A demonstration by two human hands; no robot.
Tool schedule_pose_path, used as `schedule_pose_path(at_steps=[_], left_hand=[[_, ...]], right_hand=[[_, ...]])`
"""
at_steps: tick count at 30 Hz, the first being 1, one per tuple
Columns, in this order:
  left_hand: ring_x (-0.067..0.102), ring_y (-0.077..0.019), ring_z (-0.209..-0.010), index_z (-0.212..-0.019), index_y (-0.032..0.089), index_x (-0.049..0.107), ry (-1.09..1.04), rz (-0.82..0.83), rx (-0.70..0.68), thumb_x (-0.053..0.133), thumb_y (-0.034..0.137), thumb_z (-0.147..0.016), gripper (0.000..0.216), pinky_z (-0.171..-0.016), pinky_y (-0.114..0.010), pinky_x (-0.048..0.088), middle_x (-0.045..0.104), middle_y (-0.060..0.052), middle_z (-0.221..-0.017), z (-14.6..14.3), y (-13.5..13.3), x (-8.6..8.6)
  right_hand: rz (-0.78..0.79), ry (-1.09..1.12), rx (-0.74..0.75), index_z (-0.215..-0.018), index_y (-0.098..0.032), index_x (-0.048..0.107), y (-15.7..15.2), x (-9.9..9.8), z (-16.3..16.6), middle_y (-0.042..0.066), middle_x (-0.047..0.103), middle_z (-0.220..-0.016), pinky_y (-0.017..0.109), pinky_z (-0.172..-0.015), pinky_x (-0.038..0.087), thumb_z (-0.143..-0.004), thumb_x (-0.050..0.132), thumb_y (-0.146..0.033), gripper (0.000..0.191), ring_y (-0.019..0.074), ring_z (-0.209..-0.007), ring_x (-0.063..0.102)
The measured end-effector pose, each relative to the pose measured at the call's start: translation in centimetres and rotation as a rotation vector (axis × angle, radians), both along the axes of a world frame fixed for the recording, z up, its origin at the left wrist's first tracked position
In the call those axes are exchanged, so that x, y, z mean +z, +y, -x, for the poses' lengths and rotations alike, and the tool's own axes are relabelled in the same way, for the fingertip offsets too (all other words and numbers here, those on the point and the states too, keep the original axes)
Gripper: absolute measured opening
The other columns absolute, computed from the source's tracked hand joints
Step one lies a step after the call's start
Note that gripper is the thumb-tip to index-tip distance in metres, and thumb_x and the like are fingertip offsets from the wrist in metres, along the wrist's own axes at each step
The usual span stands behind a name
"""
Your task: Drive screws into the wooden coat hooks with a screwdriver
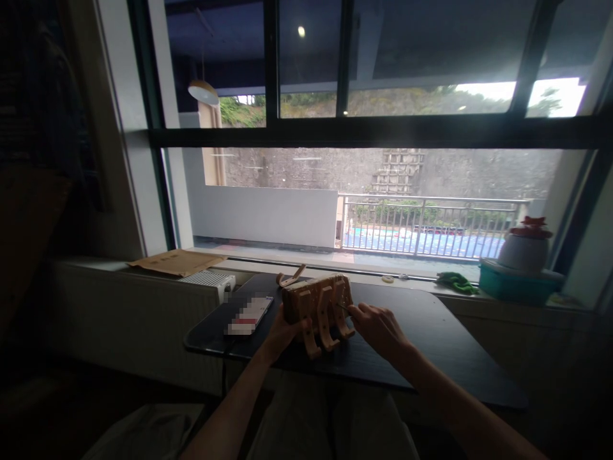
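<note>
My left hand (283,332) is wrapped round the left side of a wooden block (292,300), which is tilted on the dark table. Three curved wooden hooks (325,322) stand in a row on the block's near face, with small dark holes or screw heads in them. In my right hand (380,327), closed in a pinch, is a thin dark tool (345,308), its tip against the rightmost hook. Most of the tool is hidden by the fingers, so its kind is unclear. Behind the block lies another loose curved wooden hook (291,277).
A phone (251,316) lies left of the block on the black table (407,310). Along the window sill are a brown paper envelope (175,260), a green cloth (456,283) and a teal box (520,284) with a white, red-topped container (524,249) on it.
</note>
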State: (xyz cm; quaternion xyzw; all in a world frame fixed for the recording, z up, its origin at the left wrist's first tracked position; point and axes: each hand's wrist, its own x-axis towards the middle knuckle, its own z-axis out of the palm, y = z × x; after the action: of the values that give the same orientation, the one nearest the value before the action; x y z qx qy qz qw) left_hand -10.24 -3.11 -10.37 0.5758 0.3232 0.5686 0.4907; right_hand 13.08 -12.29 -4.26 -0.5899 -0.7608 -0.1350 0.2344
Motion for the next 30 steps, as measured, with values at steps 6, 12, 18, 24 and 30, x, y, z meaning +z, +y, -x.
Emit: schedule_pose_path(at_steps=[6, 12, 18, 24, 30], left_hand=[[0.063, -0.029, -0.101, -0.116, 0.016, 0.052, -0.002, -0.001, -0.001, 0.083, 0.03, -0.054, 0.071, -0.085, -0.04, 0.052, 0.067, -0.008, -0.107, -0.1, -0.1, 0.2], [0.063, -0.0287, -0.101, -0.113, 0.017, 0.054, 0.02, 0.005, 0.023, 0.082, 0.029, -0.054, 0.066, -0.085, -0.039, 0.052, 0.067, -0.007, -0.105, -0.1, -0.4, 0.4], [0.062, -0.0292, -0.103, -0.113, 0.016, 0.053, 0.025, 0.015, 0.017, 0.083, 0.03, -0.053, 0.068, -0.085, -0.039, 0.052, 0.066, -0.008, -0.107, -0.1, -0.6, 0.6], [0.06, -0.0309, -0.106, -0.114, 0.016, 0.052, 0.031, 0.013, 0.009, 0.082, 0.029, -0.054, 0.068, -0.087, -0.04, 0.051, 0.066, -0.008, -0.108, -0.1, -0.8, 0.9], [0.061, -0.0309, -0.104, -0.111, 0.016, 0.052, 0.029, -0.003, 0.004, 0.082, 0.029, -0.054, 0.066, -0.086, -0.04, 0.052, 0.066, -0.008, -0.107, 0.0, -0.6, 0.7]], right_hand=[[0.032, 0.118, -0.069, -0.108, -0.022, 0.065, 0.6, -0.4, -0.5, 0.003, 0.07, -0.091, 0.027, -0.064, 0.046, -0.091, 0.05, -0.029, 0.024, 0.0148, -0.077, 0.064], [0.061, 0.102, -0.077, -0.108, -0.018, 0.063, 0.6, -0.2, -0.5, 0.002, 0.068, -0.085, 0.028, -0.061, 0.048, -0.092, 0.051, -0.031, 0.024, 0.0135, -0.069, 0.063], [0.057, -0.059, -0.011, -0.109, -0.018, 0.063, -0.3, 0.5, 0.5, 0.005, 0.067, -0.089, 0.031, -0.068, 0.047, -0.09, 0.047, -0.012, 0.025, 0.0167, -0.077, 0.063], [0.087, -0.024, -0.036, -0.104, -0.016, 0.062, 0.0, 0.3, 0.3, 0.003, 0.065, -0.092, 0.033, -0.072, 0.051, -0.093, 0.05, -0.026, 0.018, 0.014, -0.078, 0.062], [0.135, 0.093, -0.099, -0.111, -0.017, 0.059, 0.8, -0.3, -0.4, 0.004, 0.065, -0.097, 0.032, -0.07, 0.053, -0.093, 0.051, -0.033, 0.026, 0.0139, -0.079, 0.063]])
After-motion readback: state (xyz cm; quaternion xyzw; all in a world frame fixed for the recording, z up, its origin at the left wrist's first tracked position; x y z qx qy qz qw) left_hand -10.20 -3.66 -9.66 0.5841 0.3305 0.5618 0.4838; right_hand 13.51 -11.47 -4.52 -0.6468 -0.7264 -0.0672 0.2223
